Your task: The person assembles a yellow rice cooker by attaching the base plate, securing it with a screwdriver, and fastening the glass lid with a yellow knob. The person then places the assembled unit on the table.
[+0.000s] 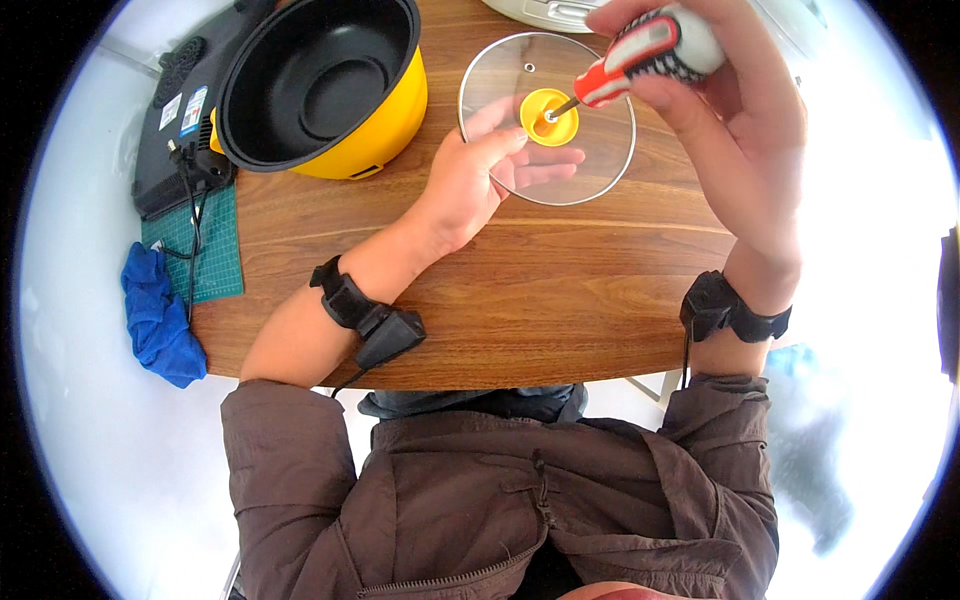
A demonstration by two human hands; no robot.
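Observation:
My left hand [480, 170] grips a round glass lid [590, 165] with a thin metal rim. Its thumb presses near the yellow knob [565, 128] at the lid's centre, while the other fingers show through the glass beneath. In my right hand [745, 130] is a screwdriver [640, 60] with a red, white and black handle. Its shaft slants down to the left, and the tip meets the screw in the middle of the knob. The lid is held above the wooden table [560, 320].
A yellow pot [385, 120] with a black inside stands at the far left. Beside it lie a dark appliance [165, 140], a black power cord [195, 215], a green cutting mat [222, 250] and a blue cloth [160, 320]. A white appliance [555, 12] sits at the far edge.

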